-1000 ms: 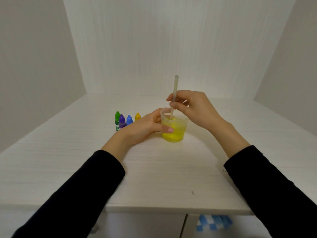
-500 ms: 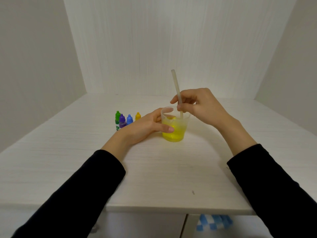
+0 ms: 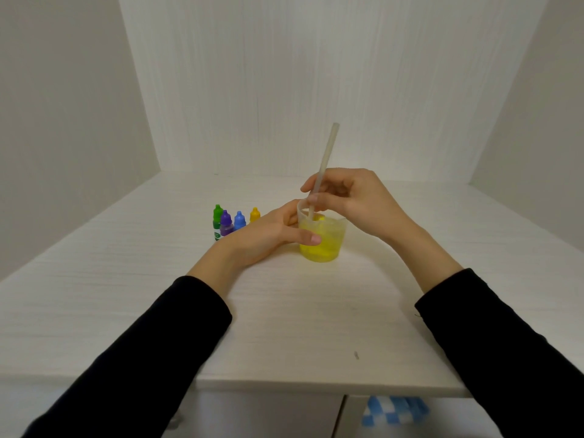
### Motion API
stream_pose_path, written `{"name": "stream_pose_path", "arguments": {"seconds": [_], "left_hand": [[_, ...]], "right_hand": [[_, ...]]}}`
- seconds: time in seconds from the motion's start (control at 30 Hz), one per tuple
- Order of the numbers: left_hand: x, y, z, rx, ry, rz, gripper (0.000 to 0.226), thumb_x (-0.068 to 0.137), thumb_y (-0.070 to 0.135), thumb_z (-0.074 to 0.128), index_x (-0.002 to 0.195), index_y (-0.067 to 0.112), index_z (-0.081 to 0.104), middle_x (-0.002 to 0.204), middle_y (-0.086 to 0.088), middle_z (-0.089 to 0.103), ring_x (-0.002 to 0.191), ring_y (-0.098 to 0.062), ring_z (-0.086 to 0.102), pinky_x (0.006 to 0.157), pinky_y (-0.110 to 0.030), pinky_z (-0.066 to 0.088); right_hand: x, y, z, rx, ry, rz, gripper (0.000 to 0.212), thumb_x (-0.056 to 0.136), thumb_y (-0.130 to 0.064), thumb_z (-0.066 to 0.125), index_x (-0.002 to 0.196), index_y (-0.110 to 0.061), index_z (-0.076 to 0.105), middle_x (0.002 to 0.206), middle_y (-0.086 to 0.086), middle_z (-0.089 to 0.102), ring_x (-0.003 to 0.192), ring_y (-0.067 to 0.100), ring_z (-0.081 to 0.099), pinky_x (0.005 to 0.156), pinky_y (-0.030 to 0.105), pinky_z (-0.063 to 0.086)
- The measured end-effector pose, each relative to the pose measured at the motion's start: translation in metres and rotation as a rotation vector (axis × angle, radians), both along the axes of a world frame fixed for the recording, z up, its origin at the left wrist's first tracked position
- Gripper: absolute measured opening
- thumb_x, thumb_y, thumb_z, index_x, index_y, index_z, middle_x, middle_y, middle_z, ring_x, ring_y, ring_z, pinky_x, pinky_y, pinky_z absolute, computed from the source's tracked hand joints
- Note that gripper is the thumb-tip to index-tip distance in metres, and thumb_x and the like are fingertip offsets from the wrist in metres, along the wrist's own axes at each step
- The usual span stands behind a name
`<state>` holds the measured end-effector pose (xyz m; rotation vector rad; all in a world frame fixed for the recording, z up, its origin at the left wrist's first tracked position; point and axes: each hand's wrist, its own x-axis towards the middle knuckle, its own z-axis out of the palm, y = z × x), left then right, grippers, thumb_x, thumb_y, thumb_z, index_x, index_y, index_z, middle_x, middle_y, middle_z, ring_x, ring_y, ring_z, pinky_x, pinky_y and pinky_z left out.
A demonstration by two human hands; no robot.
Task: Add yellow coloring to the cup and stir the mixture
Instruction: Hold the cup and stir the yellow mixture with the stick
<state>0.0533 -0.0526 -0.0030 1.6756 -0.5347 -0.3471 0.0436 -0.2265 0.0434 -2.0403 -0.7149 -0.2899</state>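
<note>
A clear plastic cup (image 3: 325, 245) holding yellow liquid stands mid-table. My left hand (image 3: 268, 237) grips the cup's left side, thumb across its front. A pale stirring stick (image 3: 325, 162) stands in the cup, its lower end in the liquid and its top leaning to the right. My right hand (image 3: 354, 197) pinches the stick just above the rim. The yellow coloring bottle (image 3: 254, 214) stands capped behind my left hand, at the right end of a row of small bottles.
Green (image 3: 217, 222), purple (image 3: 226, 223) and blue (image 3: 240, 220) dropper bottles stand in the row left of the cup. White walls close the table (image 3: 126, 295) in at the back and both sides. The table's front edge runs below my forearms.
The stick's top has swung from leaning left half a second ago to leaning right, and my right hand has shifted slightly left over the cup. My left hand and the cup stay put.
</note>
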Motion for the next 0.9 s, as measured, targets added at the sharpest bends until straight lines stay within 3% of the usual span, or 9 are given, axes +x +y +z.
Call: {"name": "stream_pose_path", "arguments": {"seconds": [0.2, 0.43, 0.7, 0.9], "left_hand": [[0.001, 0.000, -0.001, 0.011, 0.005, 0.006, 0.066, 0.079, 0.005, 0.070, 0.139, 0.012, 0.042, 0.138, -0.009, 0.054, 0.127, -0.020, 0.052, 0.107, -0.036, 0.042], [0.000, 0.000, -0.001, -0.002, 0.009, 0.007, 0.064, 0.085, -0.002, 0.062, 0.142, 0.017, 0.040, 0.140, -0.010, 0.052, 0.126, -0.019, 0.053, 0.107, -0.034, 0.043], [0.004, 0.001, -0.004, -0.013, 0.035, 0.021, 0.068, 0.083, 0.000, 0.065, 0.142, 0.020, 0.038, 0.128, 0.006, 0.057, 0.110, -0.002, 0.061, 0.089, -0.018, 0.051], [0.006, 0.001, -0.004, -0.005, 0.034, 0.023, 0.070, 0.083, 0.000, 0.065, 0.143, 0.019, 0.037, 0.131, 0.003, 0.057, 0.117, -0.009, 0.058, 0.095, -0.023, 0.049]], "right_hand": [[0.004, 0.003, -0.004, -0.015, -0.046, -0.049, 0.010, 0.087, -0.015, 0.066, 0.096, -0.019, 0.070, 0.086, -0.003, 0.073, 0.082, 0.008, 0.068, 0.078, 0.016, 0.050], [0.013, -0.002, -0.006, -0.070, -0.114, -0.114, 0.011, 0.089, -0.014, 0.063, 0.097, -0.018, 0.069, 0.086, -0.004, 0.072, 0.082, 0.005, 0.066, 0.072, 0.005, 0.043], [0.015, -0.013, 0.000, -0.191, -0.180, -0.166, 0.013, 0.089, -0.013, 0.061, 0.091, -0.023, 0.069, 0.097, -0.004, 0.070, 0.083, 0.009, 0.060, 0.079, 0.022, 0.048], [0.008, -0.015, 0.005, -0.202, -0.140, -0.144, 0.016, 0.085, -0.012, 0.063, 0.089, -0.025, 0.071, 0.087, -0.003, 0.070, 0.079, 0.009, 0.059, 0.077, 0.026, 0.048]]}}
